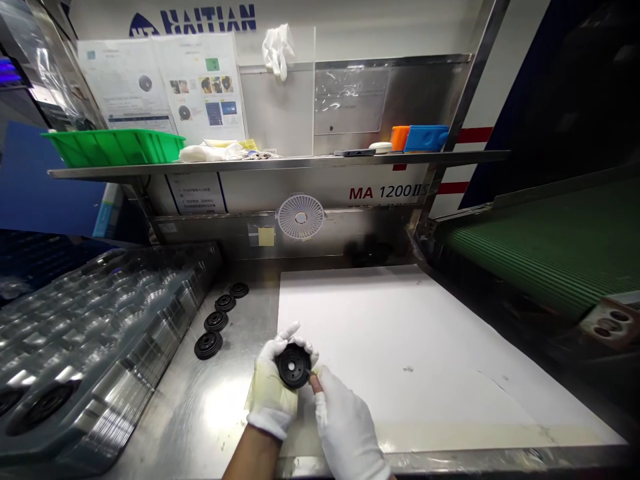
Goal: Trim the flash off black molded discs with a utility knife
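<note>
A black round plastic wheel [294,366] with a small centre hole is gripped in my gloved left hand [274,387], its face turned toward me and the fingers wrapped around its rim. My right hand [345,420], in a white glove with one fingertip bare, is closed at the wheel's lower right edge. Something small may be pinched there, but I cannot make it out. To the left, several similar black wheels [216,321] lie in a row on the metal tabletop [175,400].
Stacked clear plastic trays [135,373] stand on the left, with some black wheels in the top one. A white sheet [400,333] covers the tabletop's middle and right. Above runs a shelf [300,162] with a green bin [120,147]. A green conveyor belt [550,233] is at right.
</note>
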The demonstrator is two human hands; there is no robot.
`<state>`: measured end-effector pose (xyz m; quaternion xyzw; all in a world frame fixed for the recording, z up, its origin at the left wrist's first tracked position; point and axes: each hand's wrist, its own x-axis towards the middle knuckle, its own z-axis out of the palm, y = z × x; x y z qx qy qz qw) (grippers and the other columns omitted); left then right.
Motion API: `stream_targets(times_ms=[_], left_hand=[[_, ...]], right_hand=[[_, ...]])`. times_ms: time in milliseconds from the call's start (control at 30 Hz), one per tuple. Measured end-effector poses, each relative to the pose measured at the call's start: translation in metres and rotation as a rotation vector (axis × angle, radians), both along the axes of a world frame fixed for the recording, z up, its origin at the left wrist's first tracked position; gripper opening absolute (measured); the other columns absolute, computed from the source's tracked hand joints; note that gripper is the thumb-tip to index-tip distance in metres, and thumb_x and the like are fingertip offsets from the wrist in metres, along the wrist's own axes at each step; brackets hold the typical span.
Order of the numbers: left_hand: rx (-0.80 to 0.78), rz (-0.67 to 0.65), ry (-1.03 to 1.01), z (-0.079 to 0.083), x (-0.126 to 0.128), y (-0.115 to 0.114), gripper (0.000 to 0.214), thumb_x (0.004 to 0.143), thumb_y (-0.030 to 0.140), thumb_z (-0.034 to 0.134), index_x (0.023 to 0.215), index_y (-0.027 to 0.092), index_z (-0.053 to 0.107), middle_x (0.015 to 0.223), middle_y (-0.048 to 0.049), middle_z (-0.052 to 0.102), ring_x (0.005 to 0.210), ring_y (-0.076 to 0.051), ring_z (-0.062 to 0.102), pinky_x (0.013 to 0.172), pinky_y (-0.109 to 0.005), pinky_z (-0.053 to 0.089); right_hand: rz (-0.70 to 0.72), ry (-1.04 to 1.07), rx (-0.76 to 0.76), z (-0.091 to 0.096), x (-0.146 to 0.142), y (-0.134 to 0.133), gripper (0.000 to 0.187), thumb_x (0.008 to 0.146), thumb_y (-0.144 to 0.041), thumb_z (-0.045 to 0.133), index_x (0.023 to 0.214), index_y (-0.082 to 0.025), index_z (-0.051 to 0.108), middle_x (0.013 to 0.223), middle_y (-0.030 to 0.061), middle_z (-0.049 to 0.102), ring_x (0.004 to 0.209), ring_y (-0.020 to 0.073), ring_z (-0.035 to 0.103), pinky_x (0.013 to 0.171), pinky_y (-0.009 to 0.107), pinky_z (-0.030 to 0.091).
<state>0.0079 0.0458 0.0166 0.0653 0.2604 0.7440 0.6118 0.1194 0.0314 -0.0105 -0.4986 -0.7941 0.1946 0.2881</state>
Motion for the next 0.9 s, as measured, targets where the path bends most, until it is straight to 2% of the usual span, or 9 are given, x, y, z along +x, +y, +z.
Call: stream_targets(times_ms=[100,267,367,467,567,667,767,833,900], left_hand=[[-0.014,0.056,-0.031,-0.001,0.003,0.003,0.019,0.071,0.014,0.057,0.089,0.012,0.062,0.064,-0.0023,0.056,0.059,-0.014,0.056,0.061,-0.032,0.052],[-0.024,0.143,-0.058,0.001,0.008,0.009,0.008,0.07,0.012,0.062,0.076,0.015,0.059,0.062,0.0016,0.053,0.058,-0.01,0.054,0.063,-0.027,0.051],[-0.004,0.165,-0.049,0.003,0.005,0.006,0.013,0.071,0.011,0.062,0.083,0.016,0.06,0.067,0.0006,0.057,0.064,-0.011,0.057,0.07,-0.029,0.052],[0.002,0.032,0.009,0.002,-0.002,0.0,0.027,0.072,0.013,0.057,0.1,0.014,0.06,0.08,-0.0077,0.062,0.076,-0.02,0.061,0.068,-0.038,0.053],[0.012,-0.058,0.024,0.001,-0.006,-0.003,0.031,0.072,0.015,0.053,0.102,0.01,0.059,0.075,-0.0081,0.061,0.071,-0.02,0.06,0.065,-0.04,0.053],[-0.002,0.039,-0.005,0.0,-0.002,0.0,0.022,0.071,0.013,0.057,0.093,0.012,0.062,0.064,-0.0022,0.056,0.061,-0.014,0.056,0.066,-0.034,0.052],[0.001,0.118,-0.011,0.0,0.004,0.005,0.02,0.072,0.012,0.061,0.091,0.016,0.062,0.063,0.0011,0.055,0.06,-0.011,0.055,0.068,-0.031,0.052],[0.01,0.16,-0.002,0.0,0.006,0.006,0.022,0.072,0.011,0.061,0.093,0.017,0.061,0.064,0.0015,0.055,0.062,-0.011,0.056,0.071,-0.03,0.052],[0.008,0.153,0.017,-0.001,0.004,0.004,0.026,0.072,0.012,0.06,0.097,0.016,0.061,0.071,-0.0022,0.06,0.068,-0.014,0.059,0.073,-0.033,0.052]], right_hand=[[-0.024,-0.047,0.013,-0.001,0.0,0.0,0.027,0.091,-0.026,0.028,0.086,-0.024,0.054,0.074,0.001,0.063,0.064,0.0194,0.059,0.056,0.028,0.034],[-0.01,-0.05,0.009,-0.001,-0.01,-0.008,0.025,0.09,-0.023,0.029,0.089,-0.024,0.055,0.074,0.0,0.064,0.063,0.0187,0.06,0.054,0.027,0.034],[0.006,-0.084,0.022,0.0,-0.013,-0.011,0.024,0.089,-0.023,0.031,0.082,-0.024,0.054,0.07,0.0004,0.063,0.06,0.0197,0.059,0.052,0.028,0.032],[0.007,-0.063,0.013,0.001,-0.01,-0.008,0.027,0.091,-0.024,0.029,0.087,-0.023,0.055,0.074,0.0013,0.064,0.062,0.0195,0.06,0.053,0.028,0.034],[-0.004,-0.011,-0.001,0.002,-0.004,-0.004,0.024,0.088,-0.021,0.031,0.09,-0.024,0.055,0.078,0.0002,0.064,0.066,0.0189,0.06,0.057,0.027,0.036],[-0.023,-0.033,-0.014,0.001,-0.003,-0.005,0.023,0.088,-0.02,0.031,0.085,-0.024,0.054,0.074,0.0,0.063,0.063,0.0181,0.058,0.055,0.026,0.035],[-0.007,-0.048,-0.025,-0.002,-0.008,-0.009,0.027,0.091,-0.024,0.028,0.09,-0.024,0.055,0.075,0.0007,0.063,0.063,0.0186,0.06,0.054,0.026,0.035],[0.002,-0.057,-0.007,-0.004,-0.012,-0.012,0.028,0.092,-0.026,0.028,0.089,-0.025,0.056,0.074,0.0006,0.064,0.063,0.0199,0.061,0.054,0.027,0.034],[0.006,-0.074,0.025,-0.005,-0.014,-0.012,0.027,0.091,-0.027,0.029,0.087,-0.025,0.056,0.071,0.0002,0.064,0.062,0.0206,0.061,0.052,0.028,0.033]])
